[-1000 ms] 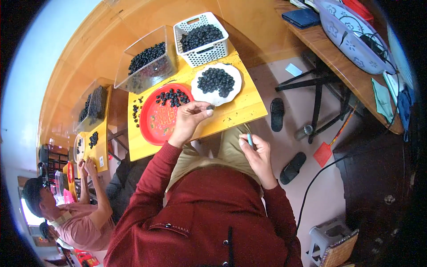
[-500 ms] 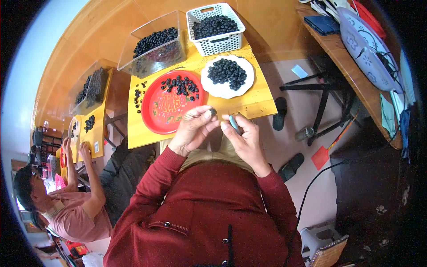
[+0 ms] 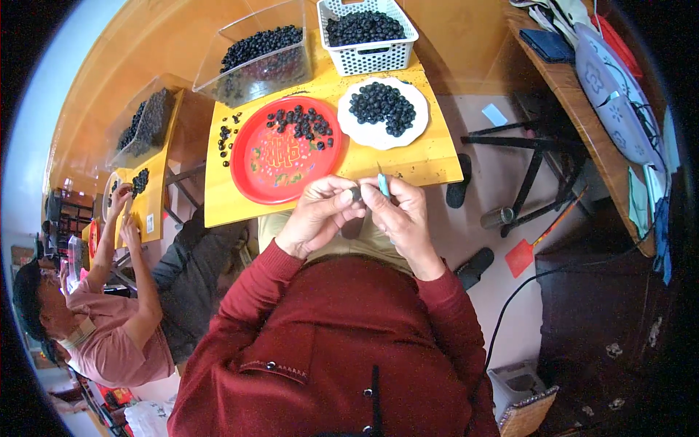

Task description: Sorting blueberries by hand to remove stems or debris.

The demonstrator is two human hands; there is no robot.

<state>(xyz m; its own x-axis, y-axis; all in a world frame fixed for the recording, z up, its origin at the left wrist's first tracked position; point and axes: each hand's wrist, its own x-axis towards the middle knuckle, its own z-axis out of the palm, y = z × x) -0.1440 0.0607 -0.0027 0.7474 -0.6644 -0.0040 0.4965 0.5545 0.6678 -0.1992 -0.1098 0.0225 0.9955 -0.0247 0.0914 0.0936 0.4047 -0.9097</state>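
My left hand (image 3: 320,211) pinches a small dark round fruit (image 3: 354,194) at its fingertips, just in front of the yellow table (image 3: 429,160). My right hand (image 3: 400,215) touches it from the right and holds a small pale blue tool (image 3: 381,182) pointing up beside the fruit. Just beyond the hands a red round plate (image 3: 277,164) holds a cluster of the same dark fruits at its far side. To its right stands a white plate (image 3: 371,135) heaped with dark fruits.
A clear plastic bin (image 3: 255,62) and a white mesh basket (image 3: 368,33) of dark fruits stand at the table's far edge. Loose fruits (image 3: 226,138) lie left of the red plate. A person (image 3: 109,320) works at another yellow table at left. A wooden bench (image 3: 582,109) at right.
My left hand has come back from the red plate with a fruit. Both hands have met at the table's near edge, the tool now against the fruit.
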